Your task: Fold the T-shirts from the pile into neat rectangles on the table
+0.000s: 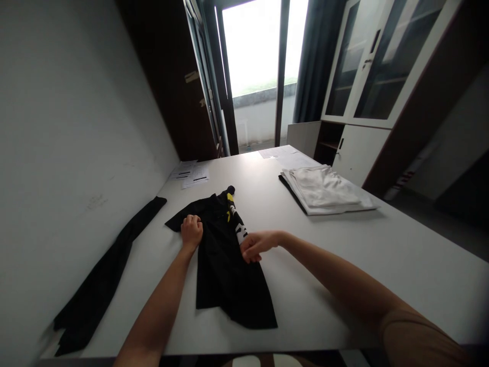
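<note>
The right hand [256, 245], thumb and fingers pressed together, pinches the edge of the black shirt [225, 260] just below its white-and-yellow print [240, 230], while the left hand [191, 231] rests with curled fingers near the sleeve, and whether it grips cloth I cannot tell. The shirt lies on the white table [324, 270], between a long black cloth [109, 272] by the wall and a stack of white fabric [324, 189]; papers [195, 176] lie beyond.

Left hand [191, 232] and right hand [253, 246] grip a black shirt [233, 278] — white cloth [324, 188] lies rightward.
</note>
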A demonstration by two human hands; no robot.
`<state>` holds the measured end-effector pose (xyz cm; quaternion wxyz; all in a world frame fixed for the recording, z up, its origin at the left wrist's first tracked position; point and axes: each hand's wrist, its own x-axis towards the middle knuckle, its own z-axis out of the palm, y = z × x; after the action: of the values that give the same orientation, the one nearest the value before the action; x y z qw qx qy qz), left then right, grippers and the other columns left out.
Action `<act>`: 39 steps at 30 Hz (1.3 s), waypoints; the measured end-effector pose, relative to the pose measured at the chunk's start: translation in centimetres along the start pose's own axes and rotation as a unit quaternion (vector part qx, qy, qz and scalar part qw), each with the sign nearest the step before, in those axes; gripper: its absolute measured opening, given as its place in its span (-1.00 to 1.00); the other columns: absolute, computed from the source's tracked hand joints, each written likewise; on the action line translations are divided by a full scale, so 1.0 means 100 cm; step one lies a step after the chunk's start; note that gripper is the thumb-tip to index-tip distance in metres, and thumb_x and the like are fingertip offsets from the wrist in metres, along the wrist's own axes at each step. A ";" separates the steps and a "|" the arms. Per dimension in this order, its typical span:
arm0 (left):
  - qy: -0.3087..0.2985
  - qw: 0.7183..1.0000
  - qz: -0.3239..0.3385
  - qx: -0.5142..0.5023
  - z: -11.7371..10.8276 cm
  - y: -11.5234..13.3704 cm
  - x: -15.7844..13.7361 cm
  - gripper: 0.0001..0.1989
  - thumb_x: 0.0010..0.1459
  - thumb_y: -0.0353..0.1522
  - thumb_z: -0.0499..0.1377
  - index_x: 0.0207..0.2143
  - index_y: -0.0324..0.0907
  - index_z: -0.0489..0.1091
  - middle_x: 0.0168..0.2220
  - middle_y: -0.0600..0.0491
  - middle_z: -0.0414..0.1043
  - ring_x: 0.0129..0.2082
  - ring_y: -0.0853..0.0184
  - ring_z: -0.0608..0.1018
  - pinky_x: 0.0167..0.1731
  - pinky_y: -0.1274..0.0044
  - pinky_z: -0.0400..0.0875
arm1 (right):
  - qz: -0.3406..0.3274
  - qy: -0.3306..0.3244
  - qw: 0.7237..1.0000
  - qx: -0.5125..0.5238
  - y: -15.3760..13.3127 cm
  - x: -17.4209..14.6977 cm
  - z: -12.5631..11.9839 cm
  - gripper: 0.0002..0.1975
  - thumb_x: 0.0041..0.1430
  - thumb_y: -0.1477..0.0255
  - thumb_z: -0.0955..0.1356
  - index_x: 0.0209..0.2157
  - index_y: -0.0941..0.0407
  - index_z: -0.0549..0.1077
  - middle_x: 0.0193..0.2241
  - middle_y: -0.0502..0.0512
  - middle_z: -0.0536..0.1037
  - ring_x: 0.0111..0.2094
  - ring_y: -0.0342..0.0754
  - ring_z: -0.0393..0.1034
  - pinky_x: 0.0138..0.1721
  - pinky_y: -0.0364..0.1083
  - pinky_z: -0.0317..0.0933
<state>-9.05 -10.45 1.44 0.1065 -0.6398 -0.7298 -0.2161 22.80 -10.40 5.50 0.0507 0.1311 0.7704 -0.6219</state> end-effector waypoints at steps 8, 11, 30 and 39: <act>-0.131 0.970 0.203 -0.039 -0.005 0.024 -0.009 -0.68 0.41 -0.20 0.00 -0.26 -0.08 0.49 -0.33 0.00 0.54 -0.19 0.19 0.56 0.05 0.37 0.26 | -0.101 0.330 0.836 -0.426 0.003 0.026 0.024 -0.81 0.33 0.31 0.34 -0.20 0.08 0.57 -0.20 0.15 0.59 -0.07 0.04 0.41 0.11 0.05 0.16; -0.199 0.969 0.149 0.001 -0.008 0.021 -0.008 -0.63 0.39 -0.10 0.00 -0.25 -0.07 0.51 -0.34 -0.03 0.57 -0.24 0.16 0.59 -0.13 0.42 0.33 | -0.001 0.306 0.805 -0.509 0.008 0.024 0.022 -0.76 0.36 0.25 0.32 -0.17 0.07 0.57 -0.28 0.16 0.61 -0.16 0.06 0.48 0.09 0.07 0.15; -0.261 0.936 0.236 0.002 -0.027 0.077 -0.039 -0.71 0.32 -0.16 0.10 -0.32 -0.11 0.52 -0.23 -0.09 0.60 -0.19 0.13 0.62 -0.20 0.43 0.40 | 0.163 0.421 0.739 -0.499 -0.003 0.048 -0.030 -0.58 0.34 0.23 0.32 0.16 0.07 0.37 0.08 0.30 0.47 0.11 0.18 0.34 -0.01 0.03 0.28; -0.266 0.865 0.418 -0.083 -0.029 0.116 -0.070 -0.73 0.14 -0.19 0.30 -0.50 -0.12 0.37 -0.47 0.06 0.54 -0.39 0.26 0.58 -0.20 0.42 0.30 | 0.218 0.498 0.775 -0.323 0.006 0.094 -0.087 -0.71 0.34 0.32 0.26 -0.03 0.09 0.52 -0.01 0.20 0.56 0.02 0.09 0.41 -0.07 -0.06 0.28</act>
<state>3.03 -16.94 3.05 -0.0651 -0.9247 -0.3737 -0.0331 14.65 -0.54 4.64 -0.1667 0.5627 0.7943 -0.1568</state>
